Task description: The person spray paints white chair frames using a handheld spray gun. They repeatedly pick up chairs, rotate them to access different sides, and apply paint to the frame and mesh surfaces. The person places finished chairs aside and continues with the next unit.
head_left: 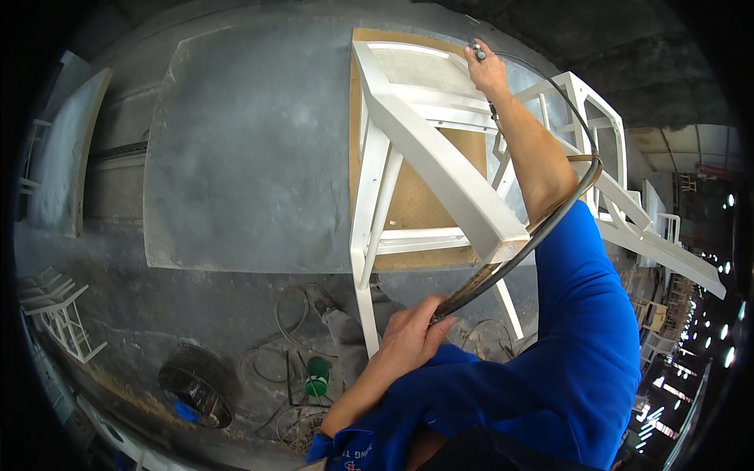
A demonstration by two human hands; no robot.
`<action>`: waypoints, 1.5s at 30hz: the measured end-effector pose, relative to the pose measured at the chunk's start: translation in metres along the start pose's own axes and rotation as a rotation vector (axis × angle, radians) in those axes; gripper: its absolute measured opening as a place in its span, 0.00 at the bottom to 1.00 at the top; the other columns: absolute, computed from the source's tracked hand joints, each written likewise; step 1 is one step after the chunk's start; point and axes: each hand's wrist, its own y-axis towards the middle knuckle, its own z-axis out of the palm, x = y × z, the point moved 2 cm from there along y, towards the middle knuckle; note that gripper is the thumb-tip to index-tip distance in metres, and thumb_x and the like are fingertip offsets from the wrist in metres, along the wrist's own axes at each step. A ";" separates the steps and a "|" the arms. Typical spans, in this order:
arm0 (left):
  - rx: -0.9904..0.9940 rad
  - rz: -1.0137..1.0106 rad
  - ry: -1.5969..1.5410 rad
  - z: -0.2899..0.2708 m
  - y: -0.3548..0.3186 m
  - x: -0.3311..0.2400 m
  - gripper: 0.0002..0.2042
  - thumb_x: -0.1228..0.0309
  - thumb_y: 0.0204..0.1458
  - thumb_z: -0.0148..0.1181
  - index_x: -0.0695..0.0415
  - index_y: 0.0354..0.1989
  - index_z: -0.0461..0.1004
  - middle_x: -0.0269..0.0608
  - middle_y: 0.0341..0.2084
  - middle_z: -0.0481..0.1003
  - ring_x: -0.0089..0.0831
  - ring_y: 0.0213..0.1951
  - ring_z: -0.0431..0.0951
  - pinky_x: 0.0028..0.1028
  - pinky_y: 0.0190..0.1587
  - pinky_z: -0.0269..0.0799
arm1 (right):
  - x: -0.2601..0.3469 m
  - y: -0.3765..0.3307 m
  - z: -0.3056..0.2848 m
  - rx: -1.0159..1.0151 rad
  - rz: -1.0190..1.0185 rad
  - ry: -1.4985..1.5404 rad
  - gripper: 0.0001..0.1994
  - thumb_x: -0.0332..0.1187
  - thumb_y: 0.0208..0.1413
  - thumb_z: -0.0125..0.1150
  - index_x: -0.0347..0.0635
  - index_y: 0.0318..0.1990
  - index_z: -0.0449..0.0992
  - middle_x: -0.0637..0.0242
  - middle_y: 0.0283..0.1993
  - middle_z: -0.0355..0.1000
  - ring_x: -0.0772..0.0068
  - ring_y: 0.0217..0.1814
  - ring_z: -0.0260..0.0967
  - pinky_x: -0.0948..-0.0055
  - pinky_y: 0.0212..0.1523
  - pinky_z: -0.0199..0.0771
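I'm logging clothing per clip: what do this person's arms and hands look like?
The left hand and right hand are gloveless. The right sleeve is blue and short, the forearm bare. The shirt has light lettering. A small dark item by the right wrist may be worn.

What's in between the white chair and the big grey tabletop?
A flat brown board lies between the white chair and the grey tabletop; the head view shows it through the frame's gaps.

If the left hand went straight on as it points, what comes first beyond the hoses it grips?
Probably the thick white slanting bar's near end, up and to the right, though depth is unclear.
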 end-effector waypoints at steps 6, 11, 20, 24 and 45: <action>0.045 -0.040 0.034 0.002 0.002 0.001 0.15 0.67 0.60 0.66 0.61 0.51 0.74 0.55 0.31 0.80 0.56 0.33 0.82 0.46 0.35 0.76 | 0.029 -0.025 -0.002 0.093 0.121 0.119 0.29 0.55 0.67 0.58 0.59 0.73 0.68 0.58 0.38 0.80 0.65 0.38 0.80 0.67 0.35 0.81; 0.077 -0.026 0.079 0.006 0.001 -0.001 0.14 0.67 0.60 0.65 0.61 0.50 0.74 0.54 0.32 0.80 0.55 0.34 0.82 0.45 0.35 0.76 | 0.072 -0.053 -0.010 0.180 0.118 0.266 0.27 0.52 0.70 0.57 0.60 0.73 0.68 0.66 0.38 0.78 0.77 0.33 0.78 0.75 0.24 0.79; 0.122 -0.069 0.117 0.010 -0.010 -0.001 0.14 0.67 0.61 0.65 0.61 0.50 0.73 0.55 0.32 0.80 0.57 0.35 0.81 0.47 0.36 0.76 | 0.091 -0.069 -0.010 0.237 0.119 0.395 0.27 0.53 0.71 0.55 0.59 0.74 0.67 0.68 0.37 0.77 0.79 0.34 0.78 0.74 0.24 0.78; 0.107 -0.097 0.111 0.009 -0.015 -0.001 0.14 0.66 0.62 0.65 0.61 0.50 0.73 0.56 0.31 0.79 0.58 0.34 0.81 0.47 0.35 0.75 | 0.073 -0.058 -0.012 0.180 0.172 0.329 0.28 0.53 0.70 0.56 0.61 0.74 0.66 0.67 0.40 0.79 0.76 0.35 0.79 0.72 0.26 0.80; 0.139 -0.005 0.209 0.016 -0.046 -0.011 0.12 0.68 0.60 0.65 0.60 0.48 0.74 0.52 0.35 0.80 0.55 0.36 0.81 0.45 0.37 0.76 | 0.123 -0.116 -0.084 0.234 0.071 0.404 0.29 0.51 0.69 0.57 0.60 0.75 0.64 0.67 0.40 0.77 0.71 0.39 0.79 0.71 0.30 0.78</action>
